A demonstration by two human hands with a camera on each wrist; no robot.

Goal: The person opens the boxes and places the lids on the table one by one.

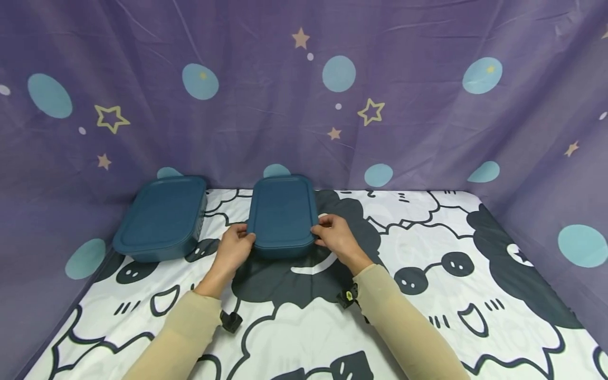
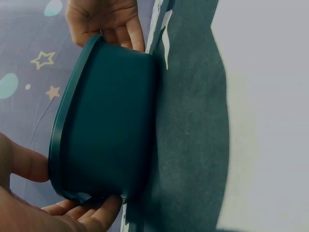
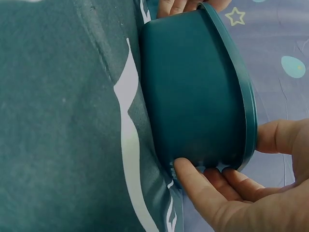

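Note:
A dark blue lidded storage box [image 1: 283,211] stands on the bed-like surface in the middle of the head view. My left hand [image 1: 235,247] grips its left side near the front corner, and my right hand [image 1: 336,237] does the same on the right. In the left wrist view, the left thumb [image 2: 30,163] touches the lid's rim while the other fingers lie along the side wall. The right wrist view shows the right thumb [image 3: 277,136] at the rim and the fingers against the wall below. The lid sits on the box; its contents are hidden.
A second, larger blue lidded box [image 1: 163,214] stands to the left, by the purple curtain [image 1: 266,95] that hangs behind and at both sides. Under both boxes lies a black-and-white cloth [image 1: 294,327] with cartoon faces.

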